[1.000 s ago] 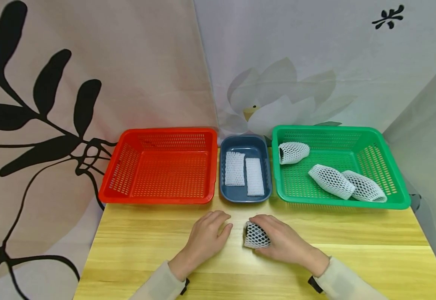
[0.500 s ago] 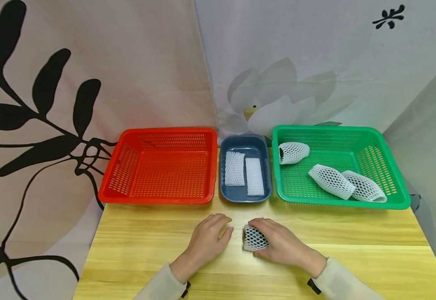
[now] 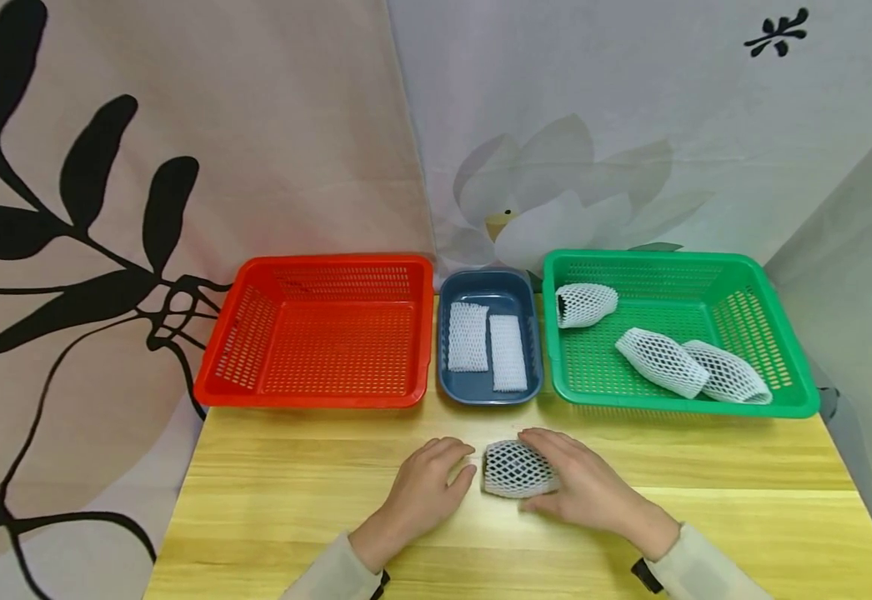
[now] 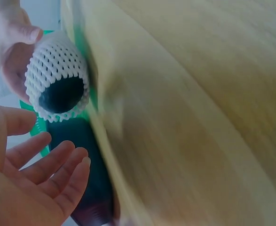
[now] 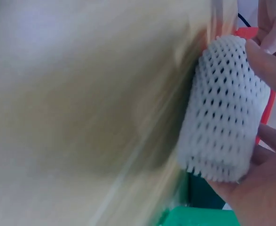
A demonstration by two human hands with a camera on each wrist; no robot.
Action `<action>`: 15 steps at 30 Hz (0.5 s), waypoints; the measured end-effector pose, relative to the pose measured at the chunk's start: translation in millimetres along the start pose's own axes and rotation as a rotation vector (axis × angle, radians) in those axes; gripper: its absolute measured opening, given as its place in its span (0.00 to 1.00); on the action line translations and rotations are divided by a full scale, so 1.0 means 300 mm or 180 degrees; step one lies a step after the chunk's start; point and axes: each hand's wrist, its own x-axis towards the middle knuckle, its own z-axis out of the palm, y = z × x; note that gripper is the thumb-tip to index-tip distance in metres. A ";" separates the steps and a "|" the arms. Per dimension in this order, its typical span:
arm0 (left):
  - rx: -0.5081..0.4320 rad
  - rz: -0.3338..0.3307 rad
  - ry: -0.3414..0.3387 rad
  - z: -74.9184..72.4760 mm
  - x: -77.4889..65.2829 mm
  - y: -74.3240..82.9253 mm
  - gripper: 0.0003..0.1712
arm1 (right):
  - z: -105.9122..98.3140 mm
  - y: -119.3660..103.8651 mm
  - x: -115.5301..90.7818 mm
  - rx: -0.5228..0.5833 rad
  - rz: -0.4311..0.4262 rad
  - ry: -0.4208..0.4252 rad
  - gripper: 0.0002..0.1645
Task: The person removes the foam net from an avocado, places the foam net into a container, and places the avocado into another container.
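Head view: my right hand (image 3: 589,487) holds a white net sleeve (image 3: 514,469) by its right-hand end, thumb on the near side and fingers on the far side, set apart by the width of the sleeve. The sleeve is positioned over the wooden surface (image 3: 293,508), on the near side of a blue tray (image 3: 488,398); whether it touches the surface I cannot tell. My left hand (image 3: 424,492) is just beside the other end, fingers loosely bent, thumb apart, holding nothing. The blue tray contains two flat white nets (image 3: 468,337) and stands between a red basket (image 3: 338,358) on the left and a green basket (image 3: 593,371) on the right. The green basket contains three netted pieces (image 3: 664,362), two of them touching. Left wrist view: the open end of the sleeve exposes a dark, rounded object (image 4: 61,95) inside. My left fingers are extended in a slight curve, apart from the sleeve; my right thumb bears against its far end. Right wrist view: the sleeve lies lengthwise between my right thumb and fingers, gripped from one side. The surface alongside is blurred.
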 end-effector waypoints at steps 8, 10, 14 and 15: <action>-0.0130 -0.0159 -0.0132 0.028 0.006 0.011 0.14 | 0.003 0.025 -0.029 0.0140 0.0064 0.0014 0.47; -0.0148 -0.0171 -0.0157 0.035 0.008 0.014 0.14 | 0.004 0.031 -0.034 0.0164 0.0052 0.0036 0.44; -0.0182 -0.0163 -0.0200 0.043 0.013 0.021 0.14 | 0.007 0.040 -0.039 0.0212 -0.0001 0.0095 0.40; -0.0192 -0.0165 -0.0214 0.044 0.015 0.024 0.14 | 0.007 0.041 -0.041 0.0234 -0.0018 0.0113 0.40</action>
